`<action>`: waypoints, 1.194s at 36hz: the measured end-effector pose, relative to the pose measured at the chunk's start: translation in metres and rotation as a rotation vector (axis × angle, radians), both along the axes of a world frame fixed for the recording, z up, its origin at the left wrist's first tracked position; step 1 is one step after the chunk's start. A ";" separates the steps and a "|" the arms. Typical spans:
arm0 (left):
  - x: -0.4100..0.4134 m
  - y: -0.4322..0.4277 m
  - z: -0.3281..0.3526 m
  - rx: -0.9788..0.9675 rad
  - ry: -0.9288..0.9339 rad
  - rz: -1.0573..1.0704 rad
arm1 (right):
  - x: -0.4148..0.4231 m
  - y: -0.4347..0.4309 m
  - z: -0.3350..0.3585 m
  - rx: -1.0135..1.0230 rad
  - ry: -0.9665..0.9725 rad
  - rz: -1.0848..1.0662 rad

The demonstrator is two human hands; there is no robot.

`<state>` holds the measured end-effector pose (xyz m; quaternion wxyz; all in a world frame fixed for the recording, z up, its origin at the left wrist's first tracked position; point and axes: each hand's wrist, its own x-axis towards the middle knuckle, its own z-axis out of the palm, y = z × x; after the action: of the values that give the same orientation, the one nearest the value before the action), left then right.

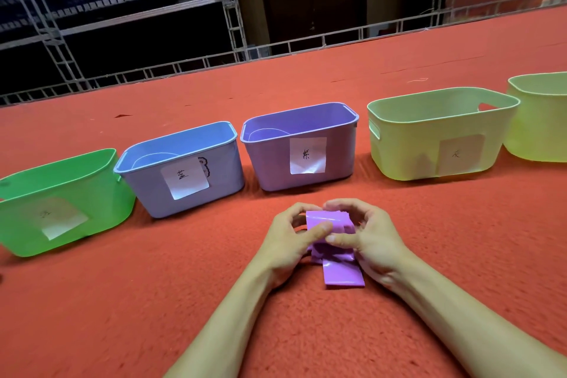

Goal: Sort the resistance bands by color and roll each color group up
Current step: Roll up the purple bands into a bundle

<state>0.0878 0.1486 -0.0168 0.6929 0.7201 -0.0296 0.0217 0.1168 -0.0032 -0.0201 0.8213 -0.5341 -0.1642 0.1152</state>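
The left hand [285, 247] and right hand [372, 239] sit close together, thumbs and fingers pinching a partly rolled purple resistance band [343, 273] just in front of the purple bin [273, 163]. The band's long axis runs from the bins toward the person, its loose flat end lying on the red carpet [153, 285]. Bare carpet spreads wide on both sides.

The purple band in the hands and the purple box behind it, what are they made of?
The purple band looks like thin rubber or latex: it is glossy and folds softly. The purple box looks like hard plastic: it has smooth, stiff walls and a moulded rim.
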 end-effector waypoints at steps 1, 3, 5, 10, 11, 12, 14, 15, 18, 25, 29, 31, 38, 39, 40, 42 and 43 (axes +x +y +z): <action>0.000 0.000 0.000 -0.011 -0.001 0.009 | 0.001 0.000 0.000 -0.006 0.001 0.012; 0.001 0.000 -0.002 -0.015 -0.013 0.025 | 0.004 0.000 -0.002 -0.034 -0.003 0.035; 0.001 0.000 -0.002 0.004 -0.031 0.032 | 0.005 0.000 -0.003 -0.054 0.013 0.057; 0.000 0.000 0.000 0.017 -0.055 0.051 | 0.007 -0.003 0.000 -0.032 0.100 0.108; 0.000 0.000 0.000 0.021 -0.063 0.062 | 0.007 -0.004 0.001 -0.009 0.130 0.129; 0.001 0.001 -0.001 0.018 -0.067 0.072 | 0.007 -0.005 0.003 0.011 0.158 0.149; 0.001 0.002 -0.001 0.008 -0.066 0.088 | 0.006 -0.006 0.005 0.013 0.196 0.167; 0.001 0.003 -0.002 0.010 -0.068 0.089 | 0.006 -0.006 0.006 -0.003 0.205 0.163; 0.001 0.001 -0.002 0.047 -0.096 0.082 | 0.004 -0.004 0.007 -0.032 0.212 0.115; 0.000 0.000 -0.002 0.075 -0.165 0.083 | 0.000 -0.007 0.009 -0.062 0.175 0.086; -0.001 -0.001 -0.003 0.063 -0.161 0.069 | 0.001 -0.009 0.009 -0.087 0.146 0.084; 0.000 -0.001 -0.003 0.071 -0.172 0.059 | 0.002 -0.011 0.009 -0.099 0.132 0.070; 0.002 -0.002 -0.006 0.057 -0.141 0.000 | 0.000 -0.011 0.009 -0.050 0.183 0.060; 0.002 -0.002 -0.007 0.065 -0.140 -0.007 | -0.001 -0.010 0.009 -0.047 0.189 0.058; 0.002 -0.002 -0.007 0.076 -0.139 -0.009 | -0.001 -0.010 0.009 -0.043 0.194 0.057; 0.003 -0.001 -0.007 0.102 -0.132 -0.007 | -0.001 -0.009 0.010 -0.035 0.202 0.062; 0.002 -0.002 -0.007 0.109 -0.122 -0.010 | -0.002 -0.009 0.010 -0.028 0.206 0.066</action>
<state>0.0902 0.1471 -0.0238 0.6497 0.7539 -0.0766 0.0604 0.1150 -0.0125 -0.0098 0.8219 -0.5254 -0.0948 0.1987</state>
